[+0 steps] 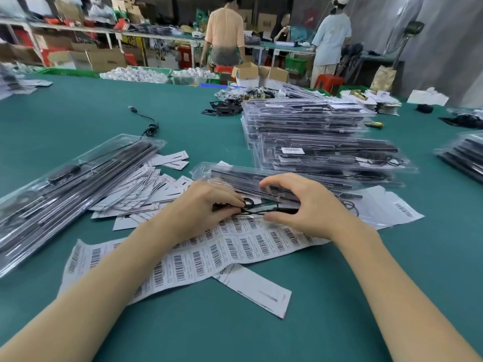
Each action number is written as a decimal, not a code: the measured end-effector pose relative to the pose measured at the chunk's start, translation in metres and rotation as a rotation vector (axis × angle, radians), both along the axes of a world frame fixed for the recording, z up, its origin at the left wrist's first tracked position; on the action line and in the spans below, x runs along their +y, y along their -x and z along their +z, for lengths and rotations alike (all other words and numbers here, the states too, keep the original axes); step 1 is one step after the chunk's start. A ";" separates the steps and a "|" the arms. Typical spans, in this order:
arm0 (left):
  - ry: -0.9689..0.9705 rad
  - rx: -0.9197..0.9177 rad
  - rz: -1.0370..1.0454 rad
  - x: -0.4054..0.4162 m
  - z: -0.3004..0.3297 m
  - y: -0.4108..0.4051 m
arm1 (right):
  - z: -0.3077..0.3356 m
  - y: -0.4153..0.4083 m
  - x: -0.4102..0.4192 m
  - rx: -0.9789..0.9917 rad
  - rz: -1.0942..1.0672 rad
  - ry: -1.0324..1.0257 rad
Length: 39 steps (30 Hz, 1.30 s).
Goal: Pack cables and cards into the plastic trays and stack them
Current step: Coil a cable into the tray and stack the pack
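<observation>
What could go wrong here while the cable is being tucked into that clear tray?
The thin black cable pinched by the left hand looks tangled and might snag. The tray under the right hand lies on loose barcode sheets, so it could slide. The tall tray stack beside it looks uneven and might slip.

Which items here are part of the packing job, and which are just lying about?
In use: left hand, right hand, black cable, clear tray, loose cards, packed stack.
Idle: barcode sheet, USB cable, brass fittings.
</observation>
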State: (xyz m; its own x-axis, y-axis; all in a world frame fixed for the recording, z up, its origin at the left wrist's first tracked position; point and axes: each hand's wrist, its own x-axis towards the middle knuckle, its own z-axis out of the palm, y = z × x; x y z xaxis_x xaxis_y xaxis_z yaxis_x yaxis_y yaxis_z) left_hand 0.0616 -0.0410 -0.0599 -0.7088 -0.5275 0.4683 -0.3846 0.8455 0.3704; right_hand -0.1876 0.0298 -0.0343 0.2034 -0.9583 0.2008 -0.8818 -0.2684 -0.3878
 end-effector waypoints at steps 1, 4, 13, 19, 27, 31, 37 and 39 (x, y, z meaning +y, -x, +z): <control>-0.001 -0.008 0.009 -0.001 0.001 0.000 | 0.000 -0.002 0.000 -0.012 -0.004 0.042; -0.039 -0.035 0.009 -0.003 0.002 -0.002 | -0.003 -0.007 0.007 -0.008 -0.025 0.258; -0.134 -0.105 0.045 -0.003 0.003 -0.010 | -0.019 -0.043 0.055 0.150 -0.173 0.566; -0.143 -0.021 0.101 0.000 0.006 -0.013 | -0.020 -0.066 0.060 0.353 -0.302 0.287; -0.048 -0.004 0.111 0.003 0.000 -0.013 | -0.018 -0.066 0.041 0.033 -0.179 0.010; -0.030 0.036 0.116 0.004 -0.003 -0.012 | -0.014 -0.085 0.027 -0.053 -0.085 -0.022; -0.101 0.112 0.193 0.002 -0.004 -0.011 | -0.021 -0.098 0.015 -0.130 -0.119 -0.042; -0.117 0.111 0.220 0.003 -0.004 -0.011 | -0.022 -0.094 0.016 -0.189 -0.134 -0.074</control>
